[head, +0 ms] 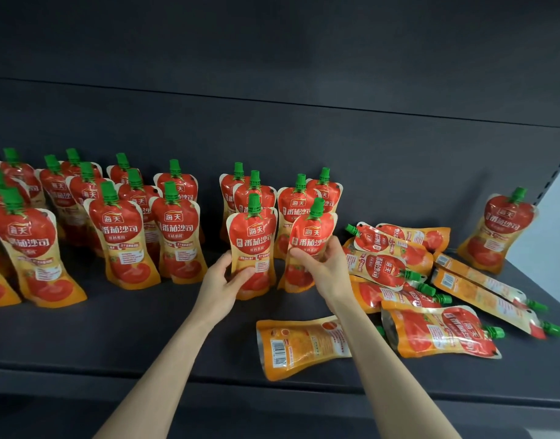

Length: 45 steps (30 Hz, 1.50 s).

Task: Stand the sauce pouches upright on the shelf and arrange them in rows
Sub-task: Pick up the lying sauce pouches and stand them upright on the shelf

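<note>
Red and orange sauce pouches with green caps fill a dark shelf [145, 337]. Several stand upright in rows on the left [120, 236] and in the middle behind my hands [296, 204]. My left hand [223, 280] grips the lower part of one upright pouch [253, 245]. My right hand [326, 264] grips the waist of a second pouch [310, 239], which leans slightly right. Several pouches lie flat in a pile on the right [389, 267]. One lies face down near the front edge [301, 346], partly under my right forearm.
A single pouch [500, 229] stands leaning at the far right by the shelf's upright post [557, 166]. The dark back panel [304, 128] rises behind the rows. The shelf's front lip [209, 384] runs below my forearms.
</note>
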Tool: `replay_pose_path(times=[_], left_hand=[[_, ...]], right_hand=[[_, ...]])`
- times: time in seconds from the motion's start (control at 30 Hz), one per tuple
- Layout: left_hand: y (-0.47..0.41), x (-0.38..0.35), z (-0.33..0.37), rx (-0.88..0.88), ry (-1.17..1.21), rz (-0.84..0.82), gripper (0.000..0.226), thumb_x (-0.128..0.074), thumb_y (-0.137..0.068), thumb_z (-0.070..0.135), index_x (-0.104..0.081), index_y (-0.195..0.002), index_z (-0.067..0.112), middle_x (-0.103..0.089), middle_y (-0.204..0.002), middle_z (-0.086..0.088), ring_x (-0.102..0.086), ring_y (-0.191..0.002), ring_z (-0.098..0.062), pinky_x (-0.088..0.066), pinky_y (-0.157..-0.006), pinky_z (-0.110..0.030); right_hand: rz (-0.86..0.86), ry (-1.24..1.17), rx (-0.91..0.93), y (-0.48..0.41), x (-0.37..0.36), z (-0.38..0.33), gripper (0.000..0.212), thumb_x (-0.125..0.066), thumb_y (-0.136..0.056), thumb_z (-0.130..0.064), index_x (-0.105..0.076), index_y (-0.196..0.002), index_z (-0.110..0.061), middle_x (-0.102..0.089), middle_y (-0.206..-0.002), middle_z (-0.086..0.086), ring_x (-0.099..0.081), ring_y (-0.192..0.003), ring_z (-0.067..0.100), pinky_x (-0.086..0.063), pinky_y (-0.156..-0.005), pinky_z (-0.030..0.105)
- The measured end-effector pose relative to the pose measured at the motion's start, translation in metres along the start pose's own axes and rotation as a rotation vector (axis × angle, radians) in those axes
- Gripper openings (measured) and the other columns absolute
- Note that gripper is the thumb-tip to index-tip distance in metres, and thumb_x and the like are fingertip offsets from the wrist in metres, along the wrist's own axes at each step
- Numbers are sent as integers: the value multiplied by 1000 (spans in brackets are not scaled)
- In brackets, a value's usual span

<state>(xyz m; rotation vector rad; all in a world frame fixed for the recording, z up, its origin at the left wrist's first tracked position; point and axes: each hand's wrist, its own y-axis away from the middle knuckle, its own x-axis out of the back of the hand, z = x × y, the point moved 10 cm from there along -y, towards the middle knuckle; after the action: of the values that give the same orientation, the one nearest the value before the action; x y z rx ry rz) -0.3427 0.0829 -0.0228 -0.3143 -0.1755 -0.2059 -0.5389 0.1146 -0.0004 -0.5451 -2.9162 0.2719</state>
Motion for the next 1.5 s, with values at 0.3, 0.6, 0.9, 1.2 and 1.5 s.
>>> replay_pose_path(times=[0.3,0.6,0.9,1.2,1.5], left_hand=[[-11,-2,-12,34,-114,57,57,-66,-84,22,-36,-132,19,-50,-121,11,-46,-111,-2,-40,-91,-22],[-31,4,-17,54,-127,-5,60,-63,-85,15,-30,-135,17,-48,-132,1,-45,-122,-10,-40,-98,-29],[-29,3,-20,66,-129,-64,62,-60,-88,16,-25,-139,20,-44,-137,2,-41,-125,-7,-36,-97,-24],[-14,5,-13,41,-243,8,69,-61,-87,21,-22,-144,17,-37,-144,-3,-35,-134,-17,-31,-100,-25],[51,-19,44,-171,-442,49,37,-61,-87,24,-54,-123,14,-49,-125,2,-42,-121,-13,-32,-96,-21]], right_hand=[[-111,163,53,-5,-8,11,55,-60,-89,-12,-29,-135,-12,-51,-129,0,-50,-122,14,-46,-102,35],[-83,205,69,-14,-6,14,53,-63,-87,-17,-36,-134,-15,-56,-128,-1,-54,-120,14,-48,-100,39],[-83,209,60,-14,-5,16,53,-61,-89,-17,-34,-134,-15,-55,-130,0,-53,-120,14,-48,-100,38],[-48,281,32,-1,2,11,59,-61,-89,-23,-31,-139,-14,-52,-134,0,-50,-123,15,-46,-91,23],[90,432,145,61,70,-16,24,-60,-90,-22,-59,-113,-16,-62,-109,-6,-58,-103,12,-44,-80,11]])
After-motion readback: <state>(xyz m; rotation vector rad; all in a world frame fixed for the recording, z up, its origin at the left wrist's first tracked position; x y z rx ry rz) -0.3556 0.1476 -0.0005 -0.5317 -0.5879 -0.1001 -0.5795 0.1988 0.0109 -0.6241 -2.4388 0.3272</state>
